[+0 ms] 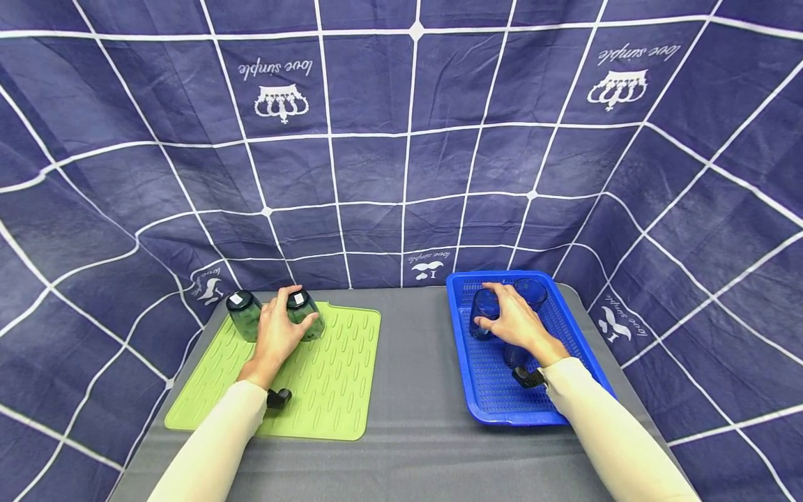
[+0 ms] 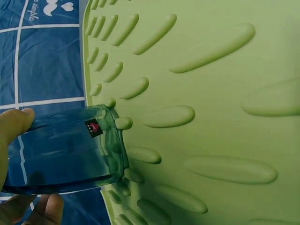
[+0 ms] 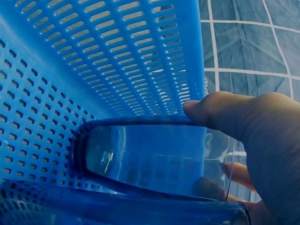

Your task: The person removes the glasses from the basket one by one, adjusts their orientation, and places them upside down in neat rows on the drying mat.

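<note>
My left hand (image 1: 276, 331) grips a dark green-blue drinking glass (image 1: 307, 322) near its upper end. The glass stands upside down on a light green ridged drying mat (image 1: 326, 390), a white sticker on its upturned base. In the left wrist view, thumb and fingers lie on opposite sides of the glass (image 2: 61, 150). A second upturned glass (image 1: 246, 317) stands just left of that hand. My right hand (image 1: 517, 322) holds a blue-tinted glass (image 1: 482, 328) by its rim end, inside a blue plastic basket (image 1: 462, 369). In the right wrist view, this glass (image 3: 150, 154) has its base on the basket floor.
More glasses stand in the basket, one at the back right (image 1: 532, 289) and one partly under the right wrist (image 1: 514, 354). Grey cloth (image 1: 414, 390) covers the table between mat and basket. A blue checked curtain (image 1: 370, 167) hangs behind and at both sides.
</note>
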Demonstrator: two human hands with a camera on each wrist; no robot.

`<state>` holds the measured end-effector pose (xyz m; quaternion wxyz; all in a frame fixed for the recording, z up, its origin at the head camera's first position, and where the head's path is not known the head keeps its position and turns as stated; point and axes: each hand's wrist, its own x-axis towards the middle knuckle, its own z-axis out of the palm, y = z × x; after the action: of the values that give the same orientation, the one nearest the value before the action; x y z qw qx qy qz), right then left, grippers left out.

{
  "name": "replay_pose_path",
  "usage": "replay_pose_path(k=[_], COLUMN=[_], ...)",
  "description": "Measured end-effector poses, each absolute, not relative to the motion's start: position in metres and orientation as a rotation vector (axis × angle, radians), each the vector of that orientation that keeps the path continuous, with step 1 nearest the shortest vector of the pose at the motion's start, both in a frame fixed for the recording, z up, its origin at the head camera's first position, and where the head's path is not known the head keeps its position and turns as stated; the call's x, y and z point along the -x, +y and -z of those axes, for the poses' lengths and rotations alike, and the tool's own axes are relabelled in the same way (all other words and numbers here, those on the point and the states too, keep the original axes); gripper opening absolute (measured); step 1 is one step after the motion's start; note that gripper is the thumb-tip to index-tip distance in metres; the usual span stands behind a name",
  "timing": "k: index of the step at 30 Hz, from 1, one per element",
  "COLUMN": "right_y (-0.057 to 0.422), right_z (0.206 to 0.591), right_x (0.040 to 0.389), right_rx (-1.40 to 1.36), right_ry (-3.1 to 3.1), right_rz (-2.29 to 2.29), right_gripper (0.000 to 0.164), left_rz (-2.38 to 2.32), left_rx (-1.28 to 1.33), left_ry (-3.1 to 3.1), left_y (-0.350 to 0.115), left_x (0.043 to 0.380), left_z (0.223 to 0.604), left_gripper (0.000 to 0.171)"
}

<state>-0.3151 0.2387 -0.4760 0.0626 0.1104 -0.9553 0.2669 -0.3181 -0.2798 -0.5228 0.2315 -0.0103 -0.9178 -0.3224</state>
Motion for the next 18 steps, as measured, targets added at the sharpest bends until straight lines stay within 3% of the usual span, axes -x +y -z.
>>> replay_pose_path(k=[18], right_y=[0.2369], right_z=[0.4751], right_x=[0.3162], right_rx=[-0.287], right_ry=[-2.91], right_rz=[-0.794], right_gripper=[0.083], left_rz=[0.829], left_rx=[-0.021], left_ry=[-2.566], left_y=[-0.277], left_x=[0.3179], left_z=[0.5196], left_gripper=[0.075])
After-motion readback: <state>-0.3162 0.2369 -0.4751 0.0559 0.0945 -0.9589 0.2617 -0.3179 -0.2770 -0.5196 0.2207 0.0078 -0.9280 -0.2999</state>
